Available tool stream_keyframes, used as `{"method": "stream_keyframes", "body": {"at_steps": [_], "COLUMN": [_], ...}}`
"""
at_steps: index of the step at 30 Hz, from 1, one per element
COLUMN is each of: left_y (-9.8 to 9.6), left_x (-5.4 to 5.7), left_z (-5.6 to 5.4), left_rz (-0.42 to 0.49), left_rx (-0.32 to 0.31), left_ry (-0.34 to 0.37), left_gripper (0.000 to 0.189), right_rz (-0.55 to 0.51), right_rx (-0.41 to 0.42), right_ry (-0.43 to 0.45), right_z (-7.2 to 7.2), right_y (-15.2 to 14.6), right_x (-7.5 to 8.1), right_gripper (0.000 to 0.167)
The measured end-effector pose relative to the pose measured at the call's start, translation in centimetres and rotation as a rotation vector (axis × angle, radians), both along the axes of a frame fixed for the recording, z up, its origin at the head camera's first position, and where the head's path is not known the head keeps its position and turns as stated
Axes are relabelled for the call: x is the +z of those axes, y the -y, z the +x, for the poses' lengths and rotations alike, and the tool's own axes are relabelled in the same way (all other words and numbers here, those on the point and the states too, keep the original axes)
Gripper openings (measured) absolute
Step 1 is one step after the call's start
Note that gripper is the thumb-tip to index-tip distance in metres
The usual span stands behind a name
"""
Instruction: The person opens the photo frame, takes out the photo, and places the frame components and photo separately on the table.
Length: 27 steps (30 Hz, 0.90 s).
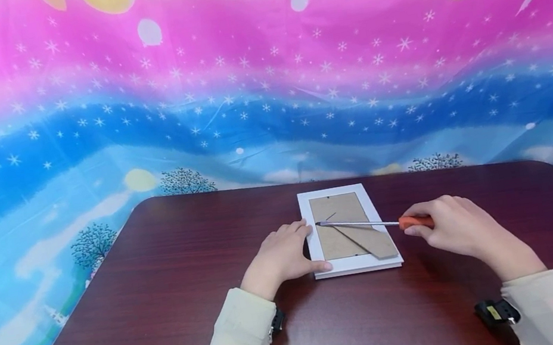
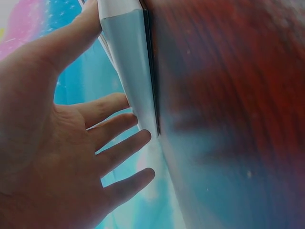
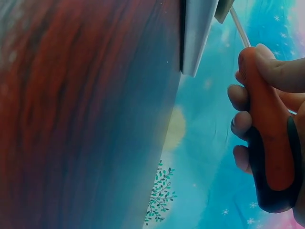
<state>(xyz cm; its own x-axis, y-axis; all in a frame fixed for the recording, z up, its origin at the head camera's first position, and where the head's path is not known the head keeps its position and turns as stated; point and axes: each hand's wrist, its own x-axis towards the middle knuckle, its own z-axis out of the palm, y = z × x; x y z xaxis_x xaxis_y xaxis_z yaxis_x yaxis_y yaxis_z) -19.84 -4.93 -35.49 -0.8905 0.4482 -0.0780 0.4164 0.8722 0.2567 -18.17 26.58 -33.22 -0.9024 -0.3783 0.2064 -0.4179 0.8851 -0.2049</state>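
Note:
A white picture frame [image 1: 346, 267] lies face down on the dark table, its brown backing board [image 1: 338, 205] showing. The stand flap [image 1: 374, 241] slants across the lower right of the back. My right hand [image 1: 455, 222] grips a screwdriver by its orange and black handle [image 3: 271, 129]. The metal shaft [image 1: 355, 223] reaches left over the backing, with its tip at the board's left edge. My left hand [image 1: 281, 256] steadies the frame's left side, thumb on the lower left corner. In the left wrist view, its fingers [image 2: 124, 150] are spread straight along the frame's side.
The reddish-brown table [image 1: 200, 239] extends to both sides of the frame and toward me. A colourful cloth backdrop [image 1: 251, 80] with snowflakes and trees hangs behind its far edge. Black wrist straps [image 1: 496, 312] are at both cuffs.

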Motion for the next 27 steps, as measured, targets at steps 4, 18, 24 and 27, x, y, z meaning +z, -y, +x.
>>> {"method": "stream_keyframes", "body": {"at_steps": [4, 18, 24, 27], "left_y": [0.1, 0.1, 0.1, 0.2], "left_x": [0.0, -0.1, -0.1, -0.1], "left_z": [0.0, 0.0, 0.0, 0.0], "left_rz": [0.006, 0.019, 0.022, 0.023], "left_rx": [-0.005, -0.003, -0.004, -0.006], "left_ry": [-0.002, 0.005, 0.011, 0.005], "left_gripper": [0.088, 0.087, 0.087, 0.087], "right_rz": [0.002, 0.029, 0.067, 0.09], "right_rx": [-0.005, 0.006, 0.025, 0.037], "right_ry": [0.003, 0.009, -0.001, -0.008], "right_z": [-0.1, -1.0, -1.5, -1.7], "right_y": [0.1, -0.1, 0.1, 0.3], "right_x": [0.0, 0.5, 1.4, 2.0], "right_gripper": [0.019, 0.014, 0.01, 0.008]}}
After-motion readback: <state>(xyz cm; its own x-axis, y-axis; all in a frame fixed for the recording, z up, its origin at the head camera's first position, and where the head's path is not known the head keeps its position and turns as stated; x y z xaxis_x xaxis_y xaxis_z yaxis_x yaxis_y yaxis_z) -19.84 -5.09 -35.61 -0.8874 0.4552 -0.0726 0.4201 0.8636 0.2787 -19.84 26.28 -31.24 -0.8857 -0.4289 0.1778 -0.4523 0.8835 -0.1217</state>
